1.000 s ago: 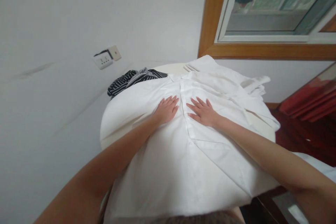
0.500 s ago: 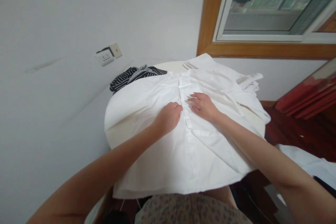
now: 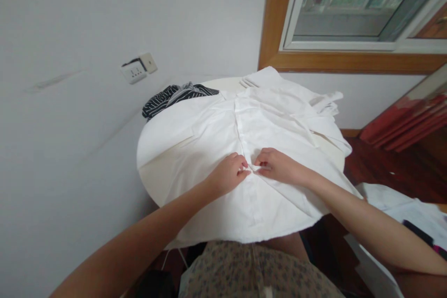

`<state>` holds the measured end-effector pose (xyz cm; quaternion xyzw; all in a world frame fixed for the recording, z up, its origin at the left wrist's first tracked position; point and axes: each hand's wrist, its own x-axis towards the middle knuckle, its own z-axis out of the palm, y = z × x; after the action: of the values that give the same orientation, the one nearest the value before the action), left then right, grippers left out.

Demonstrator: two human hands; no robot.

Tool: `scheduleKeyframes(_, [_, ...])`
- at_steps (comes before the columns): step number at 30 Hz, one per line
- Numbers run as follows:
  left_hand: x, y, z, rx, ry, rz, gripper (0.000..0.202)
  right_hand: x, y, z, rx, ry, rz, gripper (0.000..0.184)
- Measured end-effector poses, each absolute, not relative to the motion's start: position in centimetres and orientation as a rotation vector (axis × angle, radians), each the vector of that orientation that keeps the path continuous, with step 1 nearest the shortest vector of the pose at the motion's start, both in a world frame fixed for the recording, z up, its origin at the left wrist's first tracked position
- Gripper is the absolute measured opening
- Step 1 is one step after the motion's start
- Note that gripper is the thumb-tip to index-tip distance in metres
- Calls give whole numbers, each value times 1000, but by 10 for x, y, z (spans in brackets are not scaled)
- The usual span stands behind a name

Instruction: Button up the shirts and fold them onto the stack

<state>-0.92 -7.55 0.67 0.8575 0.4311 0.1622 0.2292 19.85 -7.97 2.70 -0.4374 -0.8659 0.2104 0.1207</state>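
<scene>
A white shirt (image 3: 216,214) lies spread over a round cream-coloured table (image 3: 157,174), its front strip running down the middle toward me. My left hand (image 3: 228,172) pinches the cloth at the left edge of that strip. Just across from it, my right hand (image 3: 277,164) grips the opposite edge, the fingertips of both hands almost meeting. Whether a button sits between the fingers is too small to tell. The shirt's upper part and sleeves stretch away to the far side, and its lower hem hangs over the near edge of the table.
A black-and-white striped cloth (image 3: 162,101) rests at the table's back left, by the wall with a socket (image 3: 134,72). Behind stands a wood-framed window (image 3: 335,63). A red curtain (image 3: 408,118) hangs at right, and white cloth (image 3: 394,202) lies low at the right.
Both hands have moved down the front strip toward me and come closer together. The right fingers, spread flat before, are now closed on the cloth. The view has shifted slightly.
</scene>
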Motion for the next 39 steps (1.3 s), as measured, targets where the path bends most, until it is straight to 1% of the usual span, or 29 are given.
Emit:
scheduleKeyframes(3, [-6,-79,7,2385,1229,421,4,199,-84,26,-1352,-2430,659,8])
scheduleKeyframes(6, [-3,-83,13,2424,1272,351,4,202,-88,30,-1384,-2289,829,10])
scheduleKeyframes(11, [1,-85,19,2536,1345,175,17,200,-94,36,-1346,-1967,1173,15])
scheduleKeyframes(14, [-1,-84,19,2521,1300,204,21,191,-97,33,-1309,-1728,1328,22])
scheduleKeyframes(18, [-11,-79,13,2316,1231,411,20,180,-101,16,-1352,-1708,1178,25])
scheduleKeyframes(22, [-23,-76,4,2100,1163,538,20,174,-106,-2,-1359,-1781,993,20])
scheduleKeyframes(27, [-28,-73,-3,1980,1073,586,22,171,-112,-5,-1333,-1804,849,13])
scheduleKeyframes(39, [-27,-73,-1,1900,1016,596,23,174,-113,-9,-1305,-1893,793,17])
